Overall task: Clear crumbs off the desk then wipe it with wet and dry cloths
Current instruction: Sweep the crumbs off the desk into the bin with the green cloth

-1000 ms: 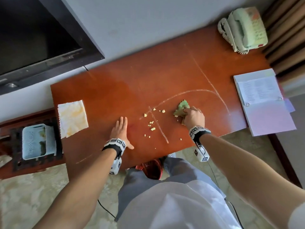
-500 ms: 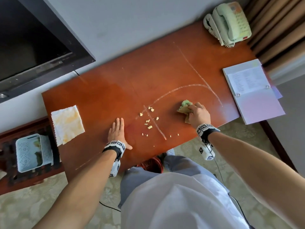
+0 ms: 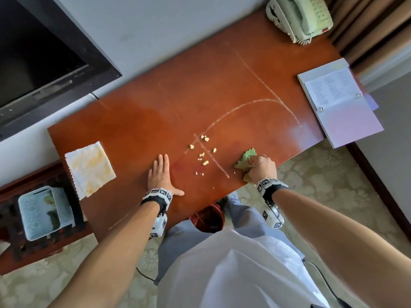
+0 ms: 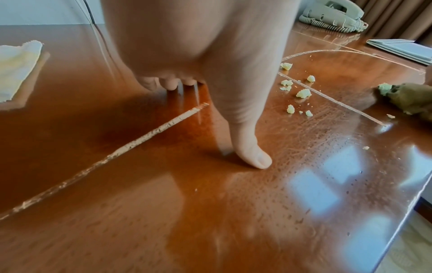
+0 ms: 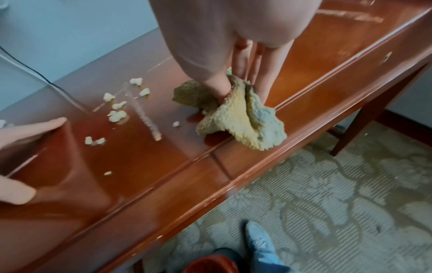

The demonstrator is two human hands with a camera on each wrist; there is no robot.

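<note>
Pale yellow crumbs (image 3: 203,155) lie scattered mid-desk on the glossy red-brown desk (image 3: 155,112), also in the left wrist view as crumbs (image 4: 302,93) and in the right wrist view as crumbs (image 5: 117,115). My right hand (image 3: 261,167) grips a crumpled green-yellow cloth (image 3: 245,160) near the desk's front edge, right of the crumbs; the cloth (image 5: 238,118) hangs partly over the edge. My left hand (image 3: 161,174) lies flat on the desk, fingers straight, left of the crumbs. A white-and-yellow cloth (image 3: 90,168) lies flat at the desk's left end.
A green telephone (image 3: 300,17) sits at the far right corner, an open binder (image 3: 338,103) overhangs the right end. A pale basket (image 3: 42,212) stands on a low stand at left. A red bin (image 3: 209,218) is below the front edge. A TV (image 3: 44,58) hangs behind.
My right hand has dragged the green-yellow cloth toward the front edge of the desk, away from the crumbs. The left hand stays flat in place.
</note>
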